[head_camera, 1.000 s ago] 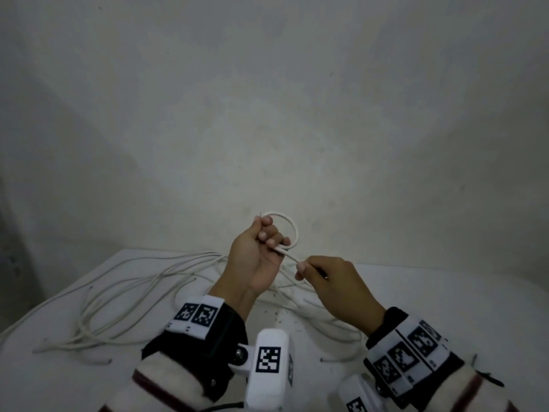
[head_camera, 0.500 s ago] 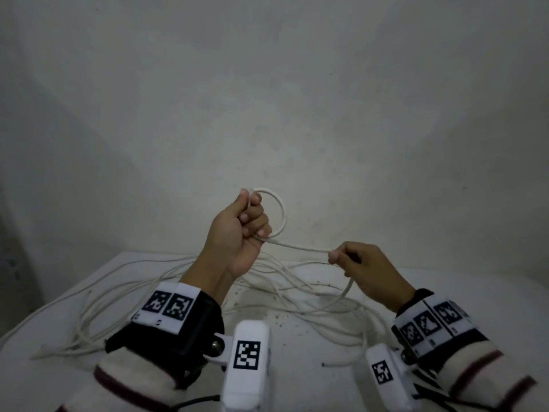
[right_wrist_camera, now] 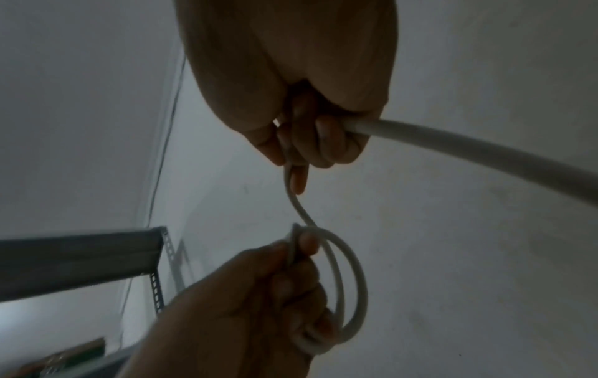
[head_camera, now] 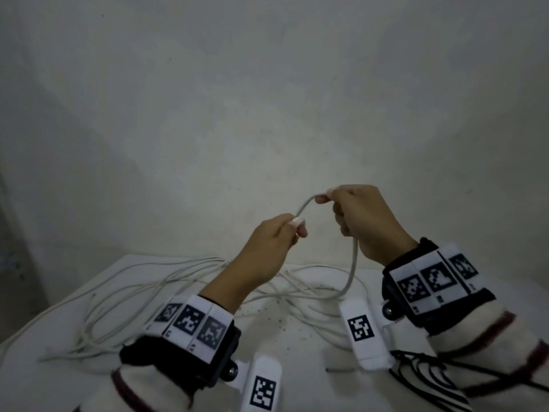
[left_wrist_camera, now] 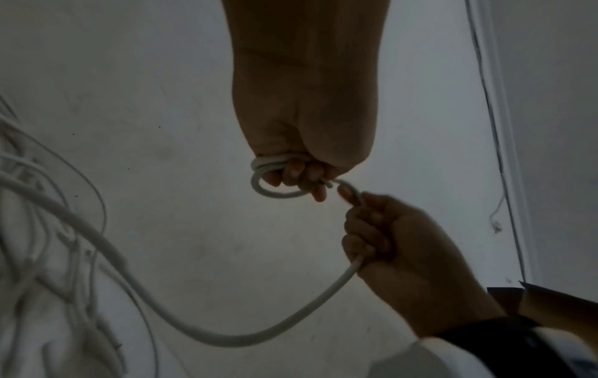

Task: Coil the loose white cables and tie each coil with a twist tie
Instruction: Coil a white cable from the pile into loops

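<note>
My left hand [head_camera: 292,230] is raised above the table and grips a small coil of white cable [left_wrist_camera: 275,179], a couple of loops wound round its curled fingers [right_wrist_camera: 346,289]. My right hand [head_camera: 332,203] is just right of it and slightly higher, pinching the same cable [head_camera: 306,205] between thumb and forefinger. The cable [head_camera: 353,263] runs through that fist [right_wrist_camera: 310,143] and hangs in a long arc [left_wrist_camera: 226,335] down to the pile. Loose white cables [head_camera: 124,292] lie tangled on the white table [head_camera: 59,382] below. No twist tie shows.
A plain pale wall [head_camera: 267,99] rises behind the table. Thin black wires [head_camera: 430,373] trail from my right wrist mount. A grey metal shelf with a perforated upright [right_wrist_camera: 155,268] stands at the left of the right wrist view.
My right hand rose and swung in toward the left hand, bringing a new stretch of cable over. The left hand turned, so its coil is now hidden behind it in the head view.
</note>
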